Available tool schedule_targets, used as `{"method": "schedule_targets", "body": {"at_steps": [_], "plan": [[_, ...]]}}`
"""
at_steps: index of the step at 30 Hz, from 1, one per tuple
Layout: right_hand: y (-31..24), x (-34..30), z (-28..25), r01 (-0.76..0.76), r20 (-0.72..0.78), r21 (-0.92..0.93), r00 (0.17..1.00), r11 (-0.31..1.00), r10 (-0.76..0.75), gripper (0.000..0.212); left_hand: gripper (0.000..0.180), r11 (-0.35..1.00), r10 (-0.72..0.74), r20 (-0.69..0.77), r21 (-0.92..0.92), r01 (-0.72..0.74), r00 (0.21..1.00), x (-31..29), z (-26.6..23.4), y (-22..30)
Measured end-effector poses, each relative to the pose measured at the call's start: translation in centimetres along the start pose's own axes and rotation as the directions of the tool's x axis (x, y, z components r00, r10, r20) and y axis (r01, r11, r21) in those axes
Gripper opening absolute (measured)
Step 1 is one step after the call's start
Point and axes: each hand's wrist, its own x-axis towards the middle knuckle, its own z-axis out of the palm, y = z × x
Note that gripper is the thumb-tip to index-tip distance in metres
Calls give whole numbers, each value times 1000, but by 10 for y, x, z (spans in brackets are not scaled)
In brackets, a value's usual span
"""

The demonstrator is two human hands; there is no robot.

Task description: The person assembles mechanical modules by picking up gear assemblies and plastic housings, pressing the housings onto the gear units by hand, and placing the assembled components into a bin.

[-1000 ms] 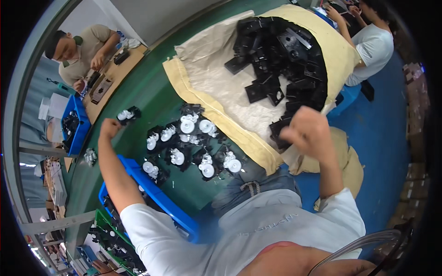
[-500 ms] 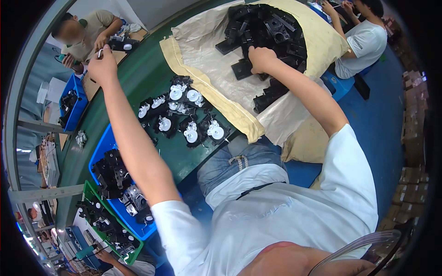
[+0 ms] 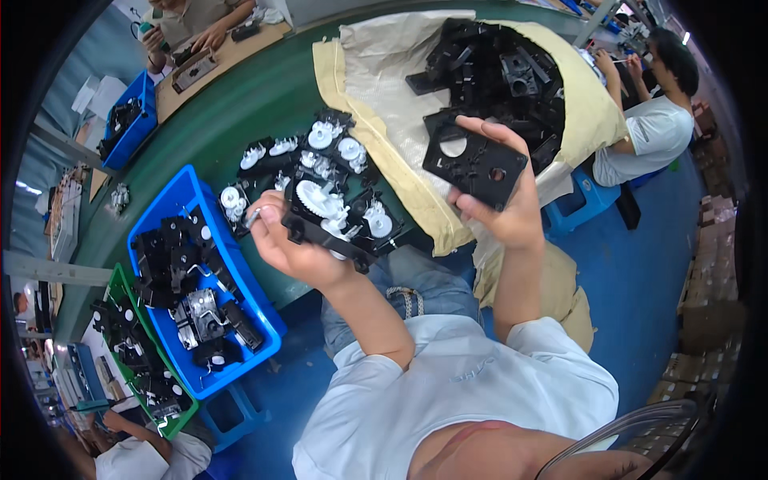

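My left hand (image 3: 308,260) is closed around a gear assembly (image 3: 322,210), a black plastic frame with white gears. A small silvery part (image 3: 253,218) sticks out at its fingertips. Opposite it, my right hand (image 3: 520,210) grips a flat black plastic housing (image 3: 475,160) with round holes, raised and tilted in front of the sack. More gear assemblies (image 3: 322,134) lie together on the green table beyond my left hand. The open woven sack (image 3: 384,88) lies on its side, filled with black plastic housings (image 3: 488,68).
A blue bin (image 3: 276,332) of black and metal parts stands at left, with a green bin (image 3: 188,408) beside it. Another blue bin (image 3: 144,120) is farther off. Co-workers sit at far left, lower left and far right; a blue stool (image 3: 580,208) stands at right.
My left hand has come back from the far-left co-worker's place and now holds a gear assembly. My right hand has drawn back from the sack with a black housing.
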Motion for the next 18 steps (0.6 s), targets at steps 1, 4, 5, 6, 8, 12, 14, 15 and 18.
{"method": "schedule_targets", "body": {"at_steps": [1, 4, 5, 6, 8, 12, 14, 15, 18], "plan": [[4, -8, 10, -24, -46, 143, 998, 989, 31, 65, 24, 999, 1, 9, -36, 0, 1000, -7, -4, -2], [23, -15, 29, -23, -57, 278, 998, 960, 41, 65, 23, 997, 9, 31, -74, -6, 999, -13, -13, -4], [31, -14, 34, 13, -37, 258, 999, 966, -4, 65, 23, 995, 13, 54, -99, -8, 998, -12, -14, -5], [39, -13, 40, 51, -18, 239, 999, 970, -48, 66, 22, 992, 18, 78, -124, -8, 997, -11, -16, -6], [49, -12, 52, 79, -8, 232, 997, 970, -79, 68, 22, 991, 17, 112, -132, -2, 994, -10, -19, -8], [57, -5, 71, 28, 213, 229, 974, 973, -78, 66, 25, 993, -108, 150, -25, 113, 983, -14, -22, -12], [56, -7, 76, -3, 223, 210, 974, 978, -45, 65, 24, 993, -117, 153, 38, 113, 981, -15, -21, -7], [55, -7, 78, -24, 237, 186, 971, 982, -21, 65, 24, 990, -120, 156, 90, 107, 980, -16, -20, -3], [53, -9, 81, -71, 266, 138, 963, 988, 32, 65, 24, 976, -128, 158, 194, 96, 979, -16, -16, 3]]}}
